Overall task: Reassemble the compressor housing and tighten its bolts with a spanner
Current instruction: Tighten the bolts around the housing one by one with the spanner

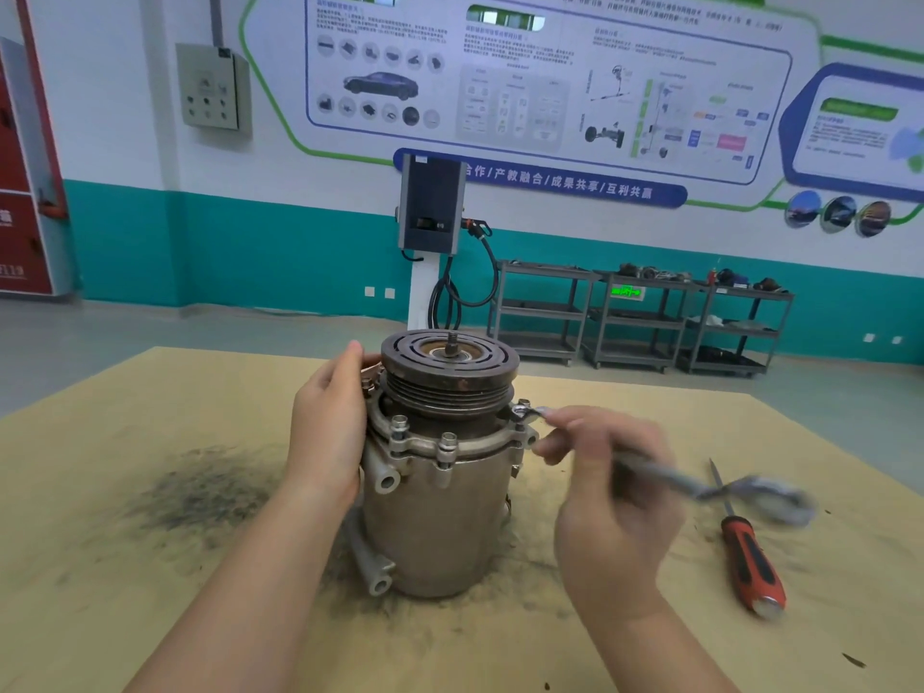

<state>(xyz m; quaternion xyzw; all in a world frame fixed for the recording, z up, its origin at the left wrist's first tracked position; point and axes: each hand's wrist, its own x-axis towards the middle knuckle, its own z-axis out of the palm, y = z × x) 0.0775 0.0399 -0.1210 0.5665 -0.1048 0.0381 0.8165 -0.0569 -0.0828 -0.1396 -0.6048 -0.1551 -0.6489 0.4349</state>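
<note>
The grey compressor (435, 517) stands upright mid-table, its rusty grooved pulley (450, 365) on top. Several bolts (447, 442) stick up from the flange ring under the pulley. My left hand (330, 422) wraps around the compressor's left side at flange height, thumb up by the pulley. My right hand (612, 487) grips the shaft of a metal spanner (665, 475). The spanner's head (525, 413) sits over a bolt on the flange's right side. Its far end is blurred, out to the right.
A red and black screwdriver (747, 552) lies on the table to the right of my right hand. The tan tabletop (150, 417) has a dark grime patch (200, 492) left of the compressor. Metal shelving carts (640, 317) and a wall charger (432, 207) stand beyond the table.
</note>
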